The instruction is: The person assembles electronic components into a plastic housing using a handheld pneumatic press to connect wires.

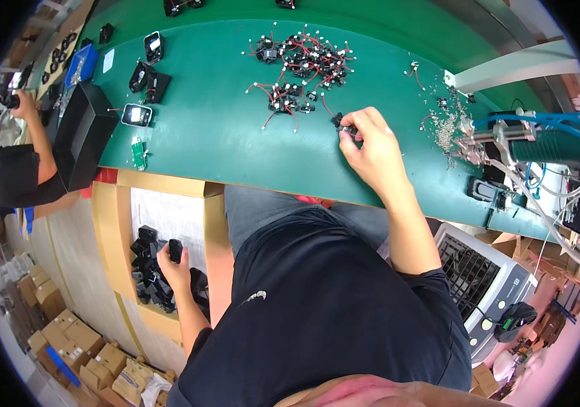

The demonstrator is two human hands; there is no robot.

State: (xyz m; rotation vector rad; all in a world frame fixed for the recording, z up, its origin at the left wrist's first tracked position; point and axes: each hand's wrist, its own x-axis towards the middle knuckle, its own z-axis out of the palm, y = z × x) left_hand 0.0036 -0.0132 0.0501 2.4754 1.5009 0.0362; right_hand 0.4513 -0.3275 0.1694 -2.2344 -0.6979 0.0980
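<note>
I sat at the long green bench [222, 136], a wooden crate [168, 186] of black plastic parts [161, 285] at my left side and a pale machine with blue hoses [541, 139] beyond my right hand. A co-worker's arm [35, 132] worked further off to my left, past a black box [83, 136]. Just ahead of my right hand lay a tangle of small black parts with red wires [300, 68].

My left hand [174, 271] hung low over the crate, fingers closed on one black part [176, 250] lifted clear of the heap. My right hand [371, 146] rested on the bench top, fingertips pinched on a small black wired piece [344, 127] at the near edge of the tangle.

As I judged it, the risk lay in the wires: a pull on the pinched piece could have dragged its neighbours along, since the leads crossed one another. The part in my left hand, gripped only by its lower end, could have slipped back into the crate.
</note>
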